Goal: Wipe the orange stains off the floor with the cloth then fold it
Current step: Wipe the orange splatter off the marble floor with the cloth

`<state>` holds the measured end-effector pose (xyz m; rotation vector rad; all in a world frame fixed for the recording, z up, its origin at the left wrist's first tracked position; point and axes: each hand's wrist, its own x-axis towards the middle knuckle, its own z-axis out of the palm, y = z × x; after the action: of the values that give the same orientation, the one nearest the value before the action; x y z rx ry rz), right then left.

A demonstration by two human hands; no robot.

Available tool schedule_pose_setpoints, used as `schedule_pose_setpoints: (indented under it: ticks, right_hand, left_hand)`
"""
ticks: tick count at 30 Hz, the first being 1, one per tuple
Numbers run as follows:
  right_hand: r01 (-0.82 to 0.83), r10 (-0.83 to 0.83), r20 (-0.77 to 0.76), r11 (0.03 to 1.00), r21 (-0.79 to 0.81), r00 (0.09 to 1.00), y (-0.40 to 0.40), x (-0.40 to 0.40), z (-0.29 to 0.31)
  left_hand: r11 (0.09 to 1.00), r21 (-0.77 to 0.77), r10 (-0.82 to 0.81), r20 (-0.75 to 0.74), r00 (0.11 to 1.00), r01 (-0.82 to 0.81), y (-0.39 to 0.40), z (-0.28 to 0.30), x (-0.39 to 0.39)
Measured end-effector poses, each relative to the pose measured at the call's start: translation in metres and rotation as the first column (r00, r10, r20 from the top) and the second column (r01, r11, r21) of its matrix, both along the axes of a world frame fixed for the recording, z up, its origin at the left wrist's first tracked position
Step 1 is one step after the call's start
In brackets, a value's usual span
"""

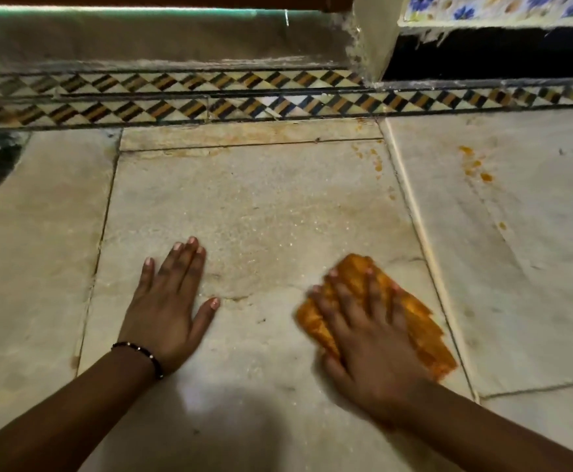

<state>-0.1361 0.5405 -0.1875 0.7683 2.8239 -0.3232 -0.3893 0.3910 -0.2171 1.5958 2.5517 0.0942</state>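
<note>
Pale stone floor (261,206) has orange stains (475,165) on the far right. Right hand (366,332) presses flat, fingers spread, on the soft orange cloth (424,332), blurry but probably damp; grab an edge. Left hand (169,301) lies flat, fingers straight.

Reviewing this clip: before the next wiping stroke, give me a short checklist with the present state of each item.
1. Orange-stained cloth under the right hand: ok, fingers spread flat on top, pressing it to the pale marble floor.
2. Left hand bracing: ok, flat on the floor, apart from the cloth.
3. Stains cleared: not ok, orange spots remain on the slab to the right, smaller orange specks near the seam.
4. Path to those spots: ok, nothing lies between.
5. Cloth has a clean face left: cannot tell, the visible side is orange throughout.
6. Ready to fold: not ok, wiping unfinished.
</note>
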Motion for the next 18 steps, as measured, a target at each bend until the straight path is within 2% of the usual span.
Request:
schedule_pose_setpoints:
  ticks: [2,5,7,10,13,15,18]
  right_hand:
    - [-0.183,0.187,-0.075,0.982,0.055,0.980,0.004,-0.052,-0.006]
    - [-0.369,0.375,-0.051,0.924,0.099,0.926,0.050,-0.122,-0.009]
    - [-0.334,0.338,-0.028,0.938,0.098,0.941,0.095,-0.142,-0.007]
    - [-0.095,0.100,-0.064,0.991,0.089,0.993,0.144,-0.117,-0.008]
    - [0.116,-0.108,-0.081,0.988,0.105,0.991,0.141,-0.068,-0.009]
    - [0.130,-0.125,-0.052,0.984,0.118,0.991,0.110,-0.049,-0.010]
    - [-0.019,0.025,-0.053,0.994,0.108,0.998,0.052,-0.017,-0.013]
  left_hand:
    - [1.000,0.010,-0.003,0.011,1.000,0.003,0.000,0.000,-0.002]
    - [1.000,0.011,-0.005,0.007,1.000,0.005,0.001,0.000,-0.003]
    - [1.000,0.017,-0.006,0.007,1.000,0.006,0.000,-0.001,-0.003]
    - [0.999,0.033,0.000,0.020,1.000,0.000,0.000,0.000,-0.004]
    - [0.999,0.043,0.004,0.035,0.999,-0.005,-0.001,0.001,-0.005]
    - [1.000,0.029,0.011,0.035,0.999,-0.012,-0.001,0.000,-0.006]
    - [1.000,0.003,0.015,0.037,0.999,-0.015,-0.002,-0.001,-0.007]
